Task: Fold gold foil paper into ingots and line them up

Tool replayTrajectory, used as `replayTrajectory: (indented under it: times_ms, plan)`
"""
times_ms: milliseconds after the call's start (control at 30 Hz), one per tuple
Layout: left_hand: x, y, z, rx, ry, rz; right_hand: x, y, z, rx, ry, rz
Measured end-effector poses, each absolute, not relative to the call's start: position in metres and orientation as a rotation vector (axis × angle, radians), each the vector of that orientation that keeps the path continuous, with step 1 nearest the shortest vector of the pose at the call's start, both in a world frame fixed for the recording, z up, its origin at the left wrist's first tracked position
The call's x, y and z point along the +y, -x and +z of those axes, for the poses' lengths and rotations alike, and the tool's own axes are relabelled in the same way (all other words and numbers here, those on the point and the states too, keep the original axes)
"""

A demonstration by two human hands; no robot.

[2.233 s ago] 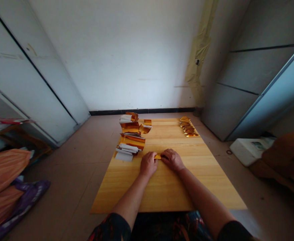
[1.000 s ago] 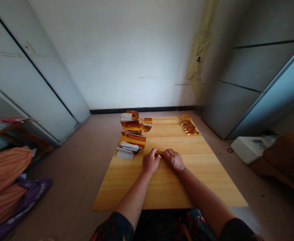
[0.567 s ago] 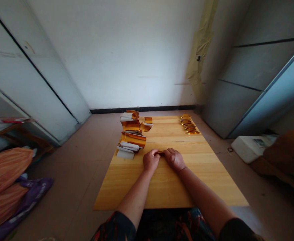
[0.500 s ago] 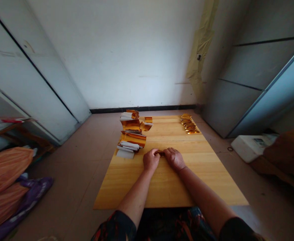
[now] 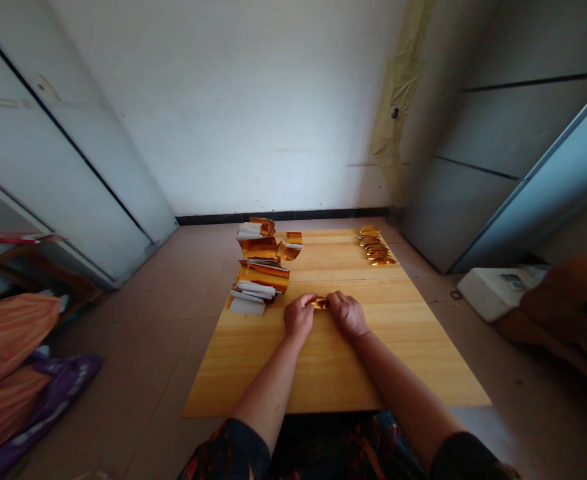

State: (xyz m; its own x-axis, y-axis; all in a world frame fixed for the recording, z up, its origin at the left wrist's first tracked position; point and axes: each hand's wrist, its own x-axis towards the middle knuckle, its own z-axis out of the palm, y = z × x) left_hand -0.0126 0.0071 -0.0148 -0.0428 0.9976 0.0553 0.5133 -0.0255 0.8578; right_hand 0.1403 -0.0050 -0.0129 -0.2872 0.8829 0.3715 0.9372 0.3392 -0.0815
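Both hands are busy: the left grip (image 5: 298,318) is pinched on the left end of a small gold piece (image 5: 321,303), and the right grip (image 5: 347,315) has the other end, knuckles up, so most of its fingertips are hidden. The piece is stretched between them around the middle of the table (image 5: 338,380); can't tell if it's touching the wood.

Going left to right, there's an orange cloth (image 5: 11,340) with a purple bag (image 5: 68,377) poking out beside it, then a white cabinet (image 5: 58,153). On the table's left side is a messy pile of curled sheets (image 5: 266,277), gold on one face and pale on the other, with a couple of loose scraps (image 5: 289,251) just beside it. Far right corner has a neat row of folded gold bits (image 5: 377,252), overlapping each other. Past that, a grey cabinet (image 5: 493,133) and a white box (image 5: 491,295) lower down, off to the right of the table.
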Motion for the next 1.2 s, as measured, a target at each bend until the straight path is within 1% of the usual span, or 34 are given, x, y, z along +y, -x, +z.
replayTrajectory:
  times_ms: [367,567,700,1000,1200]
  plan:
    - [0.001,0.010,-0.007,1.652,-1.642,0.974,-0.002,-0.141,-0.018,-2.245,1.550,-0.226]
    - [0.002,0.008,0.001,1.777,-1.728,0.822,-0.003,-0.141,-0.019,-2.236,1.536,-0.271]
    - [0.002,0.008,0.003,1.786,-1.765,0.812,-0.005,-0.141,-0.016,-2.227,1.524,-0.280]
    - [0.000,0.007,-0.006,1.791,-1.750,0.908,-0.003,-0.139,-0.015,-2.192,1.533,-0.177]
    - [-0.002,0.004,-0.007,1.759,-1.778,0.915,0.000,-0.142,-0.017,-2.133,1.590,-0.045]
